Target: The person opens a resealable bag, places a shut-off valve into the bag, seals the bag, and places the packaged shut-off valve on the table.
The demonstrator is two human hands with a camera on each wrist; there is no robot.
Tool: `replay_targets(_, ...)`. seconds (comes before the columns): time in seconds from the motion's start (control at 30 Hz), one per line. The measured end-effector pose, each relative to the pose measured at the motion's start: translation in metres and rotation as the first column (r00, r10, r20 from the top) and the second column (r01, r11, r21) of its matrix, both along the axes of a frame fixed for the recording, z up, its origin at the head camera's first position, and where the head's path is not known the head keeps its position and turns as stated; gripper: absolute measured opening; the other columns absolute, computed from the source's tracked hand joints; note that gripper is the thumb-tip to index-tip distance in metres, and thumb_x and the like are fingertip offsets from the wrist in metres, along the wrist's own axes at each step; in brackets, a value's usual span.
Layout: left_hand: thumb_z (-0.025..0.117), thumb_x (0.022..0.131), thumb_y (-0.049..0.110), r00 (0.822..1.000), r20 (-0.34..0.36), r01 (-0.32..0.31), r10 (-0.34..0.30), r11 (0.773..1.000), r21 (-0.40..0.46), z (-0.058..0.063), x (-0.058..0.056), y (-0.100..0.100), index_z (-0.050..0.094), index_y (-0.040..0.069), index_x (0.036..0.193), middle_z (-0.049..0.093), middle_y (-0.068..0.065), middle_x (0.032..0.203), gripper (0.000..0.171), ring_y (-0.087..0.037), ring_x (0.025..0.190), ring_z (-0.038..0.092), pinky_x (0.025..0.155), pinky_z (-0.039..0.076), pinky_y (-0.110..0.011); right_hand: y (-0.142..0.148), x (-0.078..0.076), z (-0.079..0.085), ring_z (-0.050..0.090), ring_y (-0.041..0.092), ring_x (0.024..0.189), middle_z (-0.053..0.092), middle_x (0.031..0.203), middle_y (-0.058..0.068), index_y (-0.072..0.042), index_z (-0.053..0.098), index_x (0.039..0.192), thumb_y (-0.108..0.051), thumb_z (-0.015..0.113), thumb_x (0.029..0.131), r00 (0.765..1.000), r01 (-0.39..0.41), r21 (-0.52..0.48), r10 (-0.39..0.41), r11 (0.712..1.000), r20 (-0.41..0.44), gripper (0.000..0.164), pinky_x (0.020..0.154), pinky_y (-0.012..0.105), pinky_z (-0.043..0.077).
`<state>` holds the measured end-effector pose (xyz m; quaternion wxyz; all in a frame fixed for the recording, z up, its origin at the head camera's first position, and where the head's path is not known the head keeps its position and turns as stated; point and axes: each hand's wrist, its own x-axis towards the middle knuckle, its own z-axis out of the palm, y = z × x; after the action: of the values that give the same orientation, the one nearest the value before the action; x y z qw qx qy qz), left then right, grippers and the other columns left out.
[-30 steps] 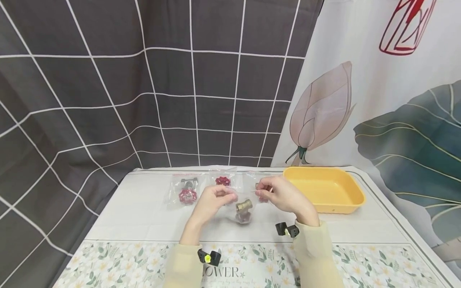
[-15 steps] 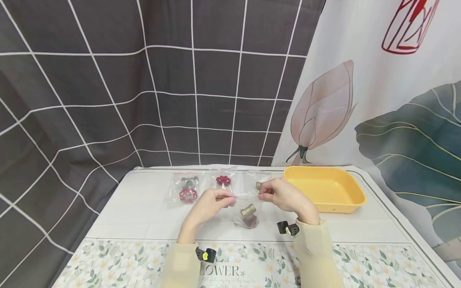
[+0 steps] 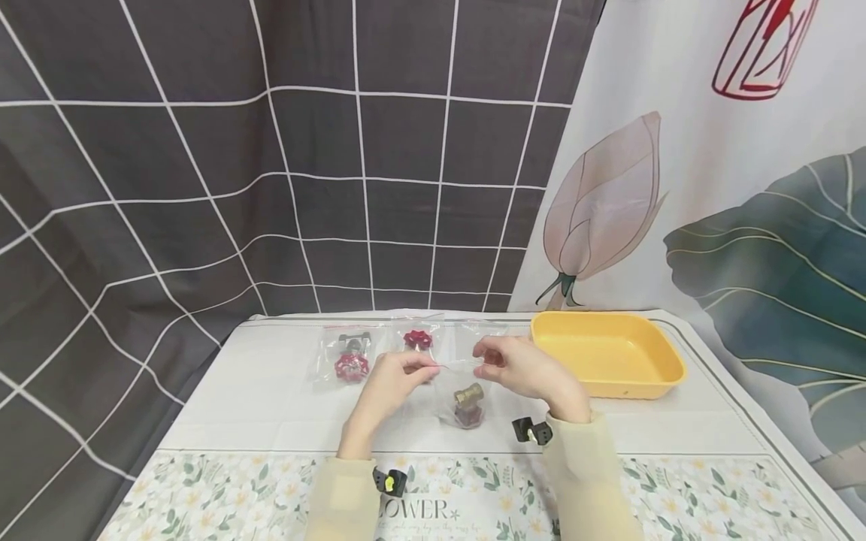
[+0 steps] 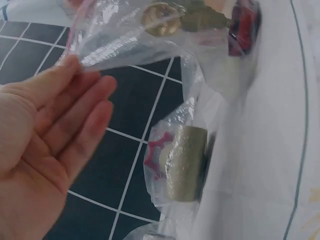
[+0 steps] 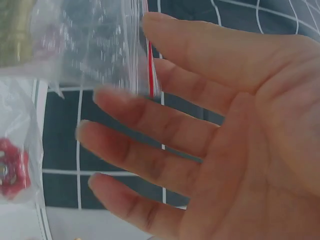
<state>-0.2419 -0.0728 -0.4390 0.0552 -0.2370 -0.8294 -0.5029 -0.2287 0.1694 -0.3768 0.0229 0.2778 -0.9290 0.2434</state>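
A clear zip bag (image 3: pixel 449 394) hangs between my two hands, with a brass valve (image 3: pixel 468 394) inside. The valve's dark red handwheel (image 3: pixel 468 415) sits at the bag's lower end. My left hand (image 3: pixel 395 385) pinches the left top corner between thumb and forefinger, its other fingers loosely extended in the left wrist view. At the right end of the bag's red zip strip (image 5: pixel 150 70) is my right hand (image 3: pixel 528 370). Its thumb tip meets the strip, the forefinger tip lies at the edge a little apart from the thumb, and the other fingers spread out.
Behind lie more bagged valves: one with a red handwheel (image 3: pixel 352 367) at left, another red handwheel (image 3: pixel 418 340) in the middle. A further bag (image 3: pixel 476 330) is partly hidden by my right hand. A yellow tray (image 3: pixel 607 391) stands at back right.
The held bag has swung slightly right and lower since the first frame. My right thumb and forefinger, close together half a second ago, are now a little apart.
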Motion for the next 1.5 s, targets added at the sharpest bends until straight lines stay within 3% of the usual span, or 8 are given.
replay_targets(0.23,0.072,0.090,0.023,0.999,-0.049,0.005,-0.006,1.000,-0.018,0.000,0.000,0.000,0.076,0.016,0.091,0.073,0.006,0.088,0.009,-0.007,0.077,0.069,0.076,0.056,-0.031,-0.025,0.003,0.000,0.064,0.025,0.092,0.069,0.097,0.007,-0.003,0.067,0.107,-0.015,0.075,0.086,0.997,-0.041,0.022,0.042,0.999,-0.072,0.025,0.081,0.041,0.052)
replay_targets(0.37,0.072,0.090,0.022,0.997,-0.082,0.011,-0.013,0.999,-0.032,0.000,-0.001,0.000,0.075,0.017,0.089,0.072,0.008,0.087,0.006,-0.008,0.081,0.069,0.079,0.055,-0.033,-0.035,0.001,-0.004,0.064,0.027,0.094,0.069,0.098,0.007,-0.003,0.068,0.106,-0.014,0.076,0.085,0.991,-0.058,0.036,0.062,0.998,-0.119,0.024,0.084,0.042,0.052)
replay_targets(0.67,0.071,0.090,0.018,0.992,-0.120,0.031,-0.036,0.999,-0.039,0.001,0.001,0.003,0.074,0.016,0.088,0.072,0.008,0.088,0.004,-0.010,0.084,0.068,0.080,0.054,-0.033,-0.045,0.000,-0.011,0.064,0.023,0.087,0.068,0.087,-0.002,-0.013,0.069,0.087,-0.013,0.074,0.084,0.978,-0.004,0.069,0.018,0.998,-0.208,0.006,0.076,0.043,0.051)
replay_targets(0.9,0.070,0.091,0.018,0.991,-0.122,0.043,-0.047,0.998,-0.036,0.000,0.000,0.003,0.075,0.016,0.090,0.073,0.008,0.090,0.005,-0.010,0.085,0.068,0.081,0.054,-0.032,-0.051,0.000,-0.013,0.064,0.018,0.077,0.066,0.080,-0.006,-0.017,0.068,0.080,-0.015,0.075,0.083,0.968,0.032,0.099,-0.006,0.995,-0.253,0.008,0.067,0.041,0.051)
replay_targets(1.23,0.070,0.091,0.015,0.989,-0.128,0.063,-0.069,0.997,-0.053,0.002,0.000,0.003,0.075,0.013,0.093,0.074,0.003,0.093,0.006,-0.011,0.087,0.068,0.082,0.054,-0.030,-0.050,0.000,-0.014,0.053,0.008,0.063,0.061,0.070,-0.011,-0.019,0.069,0.076,-0.012,0.077,0.082,0.967,0.026,0.069,-0.008,0.997,-0.253,0.012,0.059,0.030,0.045)
replay_targets(1.5,0.069,0.092,0.017,0.990,-0.121,0.069,-0.076,0.996,-0.055,0.002,-0.001,0.003,0.075,0.014,0.095,0.074,0.003,0.096,0.008,-0.011,0.090,0.068,0.084,0.054,-0.031,-0.049,-0.001,-0.013,0.055,0.008,0.064,0.064,0.072,-0.010,-0.019,0.070,0.076,-0.013,0.077,0.082,0.977,0.030,0.039,-0.022,0.999,-0.210,0.011,0.064,0.032,0.048)
